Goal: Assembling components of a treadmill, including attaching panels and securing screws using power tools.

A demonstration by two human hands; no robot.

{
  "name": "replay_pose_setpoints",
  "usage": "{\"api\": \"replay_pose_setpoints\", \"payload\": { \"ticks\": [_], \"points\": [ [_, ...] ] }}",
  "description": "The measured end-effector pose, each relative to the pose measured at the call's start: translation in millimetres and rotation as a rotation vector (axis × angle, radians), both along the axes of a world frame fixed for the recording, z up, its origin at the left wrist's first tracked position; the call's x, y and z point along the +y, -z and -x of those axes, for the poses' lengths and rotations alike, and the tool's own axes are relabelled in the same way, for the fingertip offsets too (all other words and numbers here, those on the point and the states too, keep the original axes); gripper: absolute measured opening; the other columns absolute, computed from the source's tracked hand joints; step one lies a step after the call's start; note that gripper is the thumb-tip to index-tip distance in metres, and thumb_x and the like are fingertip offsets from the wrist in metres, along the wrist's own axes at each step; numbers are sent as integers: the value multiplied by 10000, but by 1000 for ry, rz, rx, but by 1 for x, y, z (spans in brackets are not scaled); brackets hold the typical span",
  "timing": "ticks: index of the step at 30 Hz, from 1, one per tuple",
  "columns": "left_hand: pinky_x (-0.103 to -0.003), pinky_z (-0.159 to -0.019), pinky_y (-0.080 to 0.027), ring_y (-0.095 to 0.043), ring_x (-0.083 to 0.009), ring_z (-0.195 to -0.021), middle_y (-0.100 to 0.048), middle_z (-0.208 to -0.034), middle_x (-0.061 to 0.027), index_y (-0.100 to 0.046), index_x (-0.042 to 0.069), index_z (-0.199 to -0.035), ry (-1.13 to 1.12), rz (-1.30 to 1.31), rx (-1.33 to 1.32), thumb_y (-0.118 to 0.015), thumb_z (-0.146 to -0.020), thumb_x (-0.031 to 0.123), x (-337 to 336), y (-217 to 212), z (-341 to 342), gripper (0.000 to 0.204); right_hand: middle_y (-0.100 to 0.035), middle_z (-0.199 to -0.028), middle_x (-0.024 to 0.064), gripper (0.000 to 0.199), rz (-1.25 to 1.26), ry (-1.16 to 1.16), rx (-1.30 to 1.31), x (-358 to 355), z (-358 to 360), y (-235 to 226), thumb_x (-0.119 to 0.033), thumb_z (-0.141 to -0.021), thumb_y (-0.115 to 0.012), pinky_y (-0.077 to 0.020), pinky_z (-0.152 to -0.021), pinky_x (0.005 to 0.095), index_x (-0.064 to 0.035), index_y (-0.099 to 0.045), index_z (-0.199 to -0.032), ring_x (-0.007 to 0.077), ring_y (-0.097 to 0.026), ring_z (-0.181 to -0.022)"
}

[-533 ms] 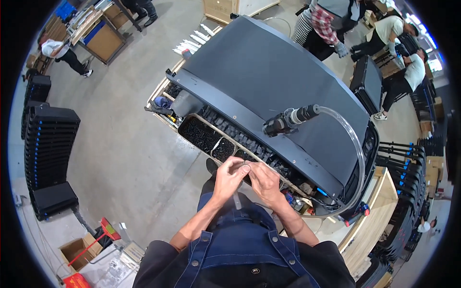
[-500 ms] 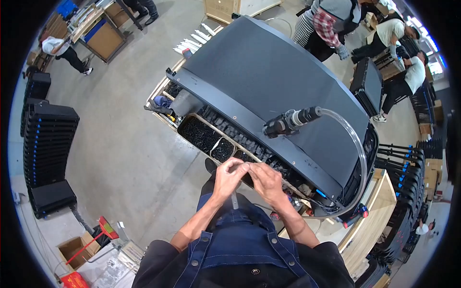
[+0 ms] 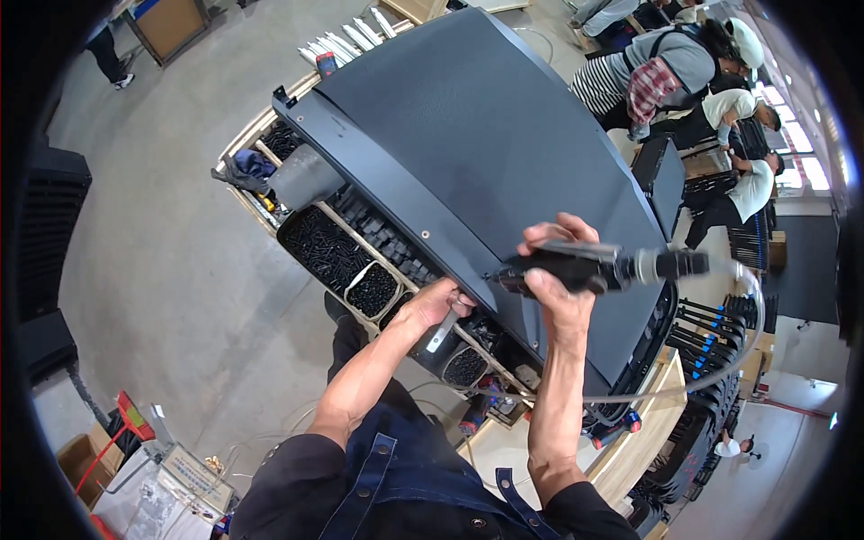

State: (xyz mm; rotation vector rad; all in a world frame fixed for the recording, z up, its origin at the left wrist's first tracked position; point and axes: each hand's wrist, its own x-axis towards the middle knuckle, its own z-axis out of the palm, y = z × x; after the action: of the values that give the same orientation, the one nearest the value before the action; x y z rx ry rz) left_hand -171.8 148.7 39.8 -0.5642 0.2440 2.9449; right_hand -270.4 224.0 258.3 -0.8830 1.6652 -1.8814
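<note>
A large dark grey panel (image 3: 486, 144) lies on a wooden workbench. My right hand (image 3: 560, 279) grips a black pneumatic screwdriver (image 3: 585, 267), held level with its tip pointing left at the panel's near edge. A clear air hose (image 3: 747, 333) curls away from its rear end. My left hand (image 3: 436, 306) rests at that near edge, fingers pressed under the panel, with a small silver piece (image 3: 441, 333) below the palm.
Trays of black screws (image 3: 328, 247) and small round cups of screws (image 3: 373, 290) line the bench front. Several people work at the upper right (image 3: 684, 72). Black stacked parts (image 3: 711, 324) stand to the right, cardboard boxes (image 3: 81, 459) at lower left.
My right hand has taken up the screwdriver and raised it to the panel edge. My left hand has moved to the edge. The view is closer.
</note>
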Motion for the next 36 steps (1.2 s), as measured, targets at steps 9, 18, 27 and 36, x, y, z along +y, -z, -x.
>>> {"api": "replay_pose_setpoints", "payload": {
  "ticks": [9,18,27,36],
  "points": [
    [-212,-499,-336,-463,-59,-588,-530,-690,34,-615,123,-822,40,25,121,-633,-923,153,-5,12,15,107,-632,-1203,207,618,45,32,-6,-7,-4,3,-60,-748,-866,-557,-953,414,-29,-513,-1254,277,-657,-1061],
    [-203,-477,-293,-429,-56,-595,-499,-702,33,-598,127,-826,24,78,41,-656,-927,152,-23,0,8,119,-621,-1152,190,596,92,29,35,-14,-8,14,-78,-739,-866,-561,-896,385,-47,-520,-1223,237,-668,-953],
    [-434,-825,-523,-647,-221,-963,-681,-1035,-58,-651,102,-1160,125,250,-169,-576,-940,501,6,25,10,462,-636,-1145,179,544,32,137,31,-8,-16,15,-61,-744,-845,-580,-861,392,-65,-531,-1187,231,-689,-932],
    [-199,-436,-350,-549,-53,-572,-706,-866,-3,-657,136,-1052,66,-19,34,-638,-935,501,13,16,17,384,-616,-1162,177,543,50,111,22,-2,-11,9,63,-754,-767,-595,-842,366,-69,-502,-1210,215,-656,-961]
  ]
}}
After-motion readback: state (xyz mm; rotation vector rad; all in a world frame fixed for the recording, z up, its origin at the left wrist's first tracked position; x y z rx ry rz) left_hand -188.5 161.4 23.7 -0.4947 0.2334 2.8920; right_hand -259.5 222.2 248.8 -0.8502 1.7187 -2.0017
